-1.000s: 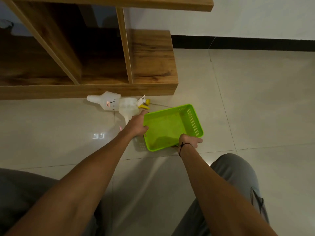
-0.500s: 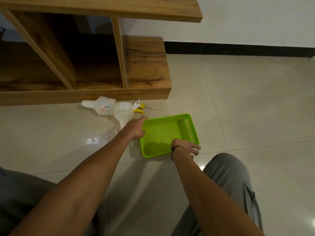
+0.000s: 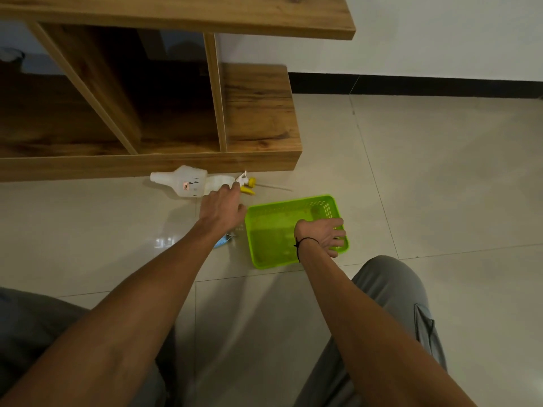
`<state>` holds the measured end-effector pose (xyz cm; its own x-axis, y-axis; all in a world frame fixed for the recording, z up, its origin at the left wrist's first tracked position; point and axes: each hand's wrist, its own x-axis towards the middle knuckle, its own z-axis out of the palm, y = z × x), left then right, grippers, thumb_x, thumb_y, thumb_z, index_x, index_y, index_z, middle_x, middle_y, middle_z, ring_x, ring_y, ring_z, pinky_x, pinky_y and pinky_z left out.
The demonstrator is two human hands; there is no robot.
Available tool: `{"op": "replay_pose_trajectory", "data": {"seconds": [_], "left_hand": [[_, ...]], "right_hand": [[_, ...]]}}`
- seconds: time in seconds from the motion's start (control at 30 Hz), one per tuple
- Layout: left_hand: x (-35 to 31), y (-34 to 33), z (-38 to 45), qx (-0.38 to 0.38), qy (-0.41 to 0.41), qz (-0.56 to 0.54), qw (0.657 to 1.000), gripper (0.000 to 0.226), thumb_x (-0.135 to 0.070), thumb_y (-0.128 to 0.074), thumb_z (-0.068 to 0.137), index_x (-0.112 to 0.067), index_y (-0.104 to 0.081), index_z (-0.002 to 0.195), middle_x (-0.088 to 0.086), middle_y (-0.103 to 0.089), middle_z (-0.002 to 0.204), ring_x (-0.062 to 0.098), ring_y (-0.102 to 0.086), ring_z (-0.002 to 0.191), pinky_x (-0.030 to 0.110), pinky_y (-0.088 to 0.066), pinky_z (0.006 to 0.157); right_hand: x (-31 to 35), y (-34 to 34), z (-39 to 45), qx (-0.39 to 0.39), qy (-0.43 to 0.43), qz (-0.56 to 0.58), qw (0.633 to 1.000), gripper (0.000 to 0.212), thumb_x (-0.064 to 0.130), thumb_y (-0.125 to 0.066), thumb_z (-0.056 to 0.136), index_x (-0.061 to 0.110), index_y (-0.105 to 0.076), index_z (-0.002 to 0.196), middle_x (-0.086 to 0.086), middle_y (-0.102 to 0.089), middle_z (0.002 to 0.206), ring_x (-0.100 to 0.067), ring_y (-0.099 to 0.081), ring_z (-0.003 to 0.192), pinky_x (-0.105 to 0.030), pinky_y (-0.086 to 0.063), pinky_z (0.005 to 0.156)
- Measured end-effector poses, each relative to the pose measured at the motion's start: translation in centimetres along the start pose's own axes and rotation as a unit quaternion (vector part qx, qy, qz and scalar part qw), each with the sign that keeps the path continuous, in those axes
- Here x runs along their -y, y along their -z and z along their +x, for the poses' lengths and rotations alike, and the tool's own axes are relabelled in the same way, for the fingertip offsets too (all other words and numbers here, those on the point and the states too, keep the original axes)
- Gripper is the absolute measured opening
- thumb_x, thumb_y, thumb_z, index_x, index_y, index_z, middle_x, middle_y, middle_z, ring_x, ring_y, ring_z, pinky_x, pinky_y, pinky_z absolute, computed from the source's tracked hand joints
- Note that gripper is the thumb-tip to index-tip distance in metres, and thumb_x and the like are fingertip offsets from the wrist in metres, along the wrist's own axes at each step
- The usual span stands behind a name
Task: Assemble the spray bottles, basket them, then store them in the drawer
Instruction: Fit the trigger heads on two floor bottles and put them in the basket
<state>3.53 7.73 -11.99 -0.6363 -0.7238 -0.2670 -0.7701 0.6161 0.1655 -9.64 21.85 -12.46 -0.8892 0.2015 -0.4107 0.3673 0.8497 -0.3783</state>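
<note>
The left hand (image 3: 223,205) has reached farther, fingers spread onto a lying spray bottle (image 3: 188,183). The right hand (image 3: 324,235) rests open on the green basket (image 3: 273,230). Best to grip the bottle's body firmly.

A low wooden shelf unit (image 3: 152,113) stands on a glossy beige tiled floor (image 3: 440,186). Behind it is a white wall (image 3: 440,33) with a black baseboard (image 3: 411,85).

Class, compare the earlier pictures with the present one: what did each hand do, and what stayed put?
The left hand reached farther forward to the lying bottles. The right hand left the green basket's near edge and now rests on its right side. Bottles, basket and wooden shelf look unmoved.
</note>
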Motion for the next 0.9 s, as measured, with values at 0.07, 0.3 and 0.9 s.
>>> {"op": "replay_pose_trajectory", "data": {"seconds": [0.07, 0.3, 0.9], "left_hand": [[0.8, 0.6, -0.3, -0.022, -0.017, 0.031, 0.999, 0.038, -0.018, -0.057, 0.098, -0.015, -0.054, 0.136, 0.011, -0.063, 0.123, 0.039, -0.069, 0.101, 0.046, -0.055, 0.082], [5.4, 2.1, -0.4, -0.045, -0.015, 0.014, 0.999, 0.048, 0.002, -0.064, 0.088, -0.017, -0.060, 0.131, 0.010, -0.057, 0.130, 0.031, -0.067, 0.106, 0.042, -0.057, 0.080], [12.6, 1.5, -1.6, -0.103, 0.225, -0.211, 0.946, 0.037, -0.029, -0.071, 0.094, -0.021, -0.061, 0.128, 0.006, -0.067, 0.128, 0.030, -0.070, 0.111, 0.041, -0.058, 0.091]], "right_hand": [[0.4, -0.2, -0.1, 0.021, 0.020, 0.002, 1.000, 0.074, 0.006, -0.075, 0.073, 0.013, -0.038, 0.137, -0.018, -0.042, 0.142, -0.038, -0.041, 0.131, -0.049, -0.036, 0.102], [2.1, -1.9, -0.7, 0.080, 0.193, 0.019, 0.978, 0.034, 0.000, -0.062, 0.082, 0.012, -0.061, 0.114, -0.018, -0.064, 0.124, -0.042, -0.057, 0.121, -0.045, -0.052, 0.092], [10.8, -12.8, -10.4, 0.140, 0.597, -0.140, 0.777, 0.044, 0.014, -0.072, 0.082, 0.007, -0.057, 0.123, -0.017, -0.056, 0.126, -0.038, -0.051, 0.119, -0.045, -0.044, 0.096]]}}
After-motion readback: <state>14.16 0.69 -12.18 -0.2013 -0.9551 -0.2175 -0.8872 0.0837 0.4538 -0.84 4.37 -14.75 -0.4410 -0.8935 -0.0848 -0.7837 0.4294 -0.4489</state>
